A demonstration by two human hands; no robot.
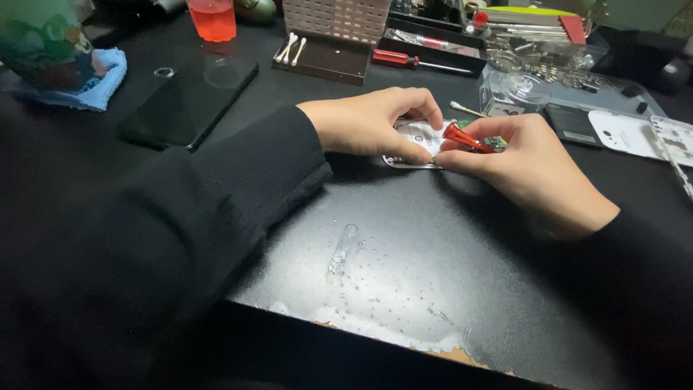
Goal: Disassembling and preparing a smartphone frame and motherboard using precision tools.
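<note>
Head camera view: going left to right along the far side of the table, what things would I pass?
Blue cloth → black phone → orange cup → tray with cotton swabs → red-handled screwdriver → white phone back cover.

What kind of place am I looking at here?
Likely a small electronics repair bench: an opened device under both hands, a red screwdriver in the right hand, and a parts tray with cotton swabs.

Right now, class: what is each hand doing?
Left hand: closed on the small white opened device.
Right hand: closed on the red-handled screwdriver.
</note>
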